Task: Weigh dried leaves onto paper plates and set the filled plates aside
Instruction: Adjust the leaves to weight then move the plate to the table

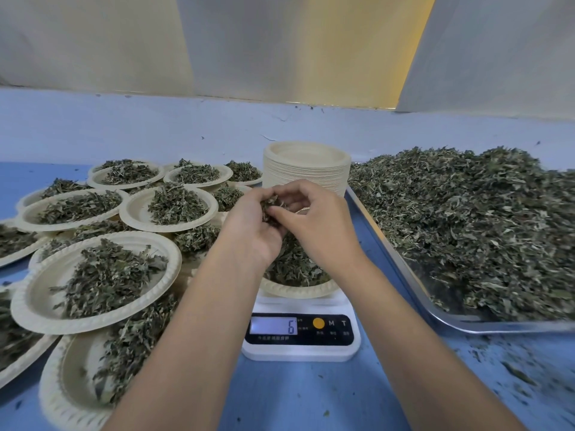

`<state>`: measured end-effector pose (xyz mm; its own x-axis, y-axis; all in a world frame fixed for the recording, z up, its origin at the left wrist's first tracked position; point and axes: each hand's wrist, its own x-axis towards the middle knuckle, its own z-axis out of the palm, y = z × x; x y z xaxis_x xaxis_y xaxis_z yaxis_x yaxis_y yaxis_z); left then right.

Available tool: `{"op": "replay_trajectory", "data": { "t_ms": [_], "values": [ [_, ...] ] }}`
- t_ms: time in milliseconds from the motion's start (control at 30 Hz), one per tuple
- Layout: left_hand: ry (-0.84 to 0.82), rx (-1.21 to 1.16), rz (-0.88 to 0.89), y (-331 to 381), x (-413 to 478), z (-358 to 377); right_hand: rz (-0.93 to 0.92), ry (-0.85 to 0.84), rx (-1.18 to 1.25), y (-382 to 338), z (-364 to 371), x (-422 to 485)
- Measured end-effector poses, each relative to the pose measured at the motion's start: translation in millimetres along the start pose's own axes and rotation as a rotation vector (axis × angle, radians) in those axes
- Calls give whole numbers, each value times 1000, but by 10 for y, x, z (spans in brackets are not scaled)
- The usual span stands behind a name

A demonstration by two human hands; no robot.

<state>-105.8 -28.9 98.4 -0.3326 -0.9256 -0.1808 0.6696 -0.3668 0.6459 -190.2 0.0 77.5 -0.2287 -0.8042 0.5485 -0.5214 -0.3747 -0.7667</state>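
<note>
A white digital scale [301, 335] sits at the table's centre, its display reading 6. On it stands a paper plate [298, 289] with a small heap of dried leaves. Above that plate my left hand [252, 228] cups a clump of dried leaves [271, 204], and my right hand [320, 222] pinches at the same clump with its fingertips. A big loose pile of dried leaves [466, 225] fills a metal tray [441, 309] on the right. Behind the hands rises a stack of empty paper plates [306, 164].
Several filled paper plates [93, 275] overlap each other across the left half of the blue table [311, 396]. Leaf crumbs are scattered at the front right. A pale blue ledge and white sheets close off the back.
</note>
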Motion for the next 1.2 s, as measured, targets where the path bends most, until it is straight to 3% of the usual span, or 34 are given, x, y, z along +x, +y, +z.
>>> {"op": "replay_trajectory", "data": {
  "t_ms": [167, 533, 700, 1200],
  "values": [
    [-39, -12, -26, 10, 23, -28, 42, 30, 53, 32, -59, 31],
    [97, -123, 24, 150, 100, -115, 119, 206, 149, 62, -174, 100],
    [106, -171, 26, 184, 114, -139, 216, 134, 85, 99, -238, 97],
    [31, -92, -12, 97, 59, -78, 190, 113, 128, 79, -213, 101]
  ]
}}
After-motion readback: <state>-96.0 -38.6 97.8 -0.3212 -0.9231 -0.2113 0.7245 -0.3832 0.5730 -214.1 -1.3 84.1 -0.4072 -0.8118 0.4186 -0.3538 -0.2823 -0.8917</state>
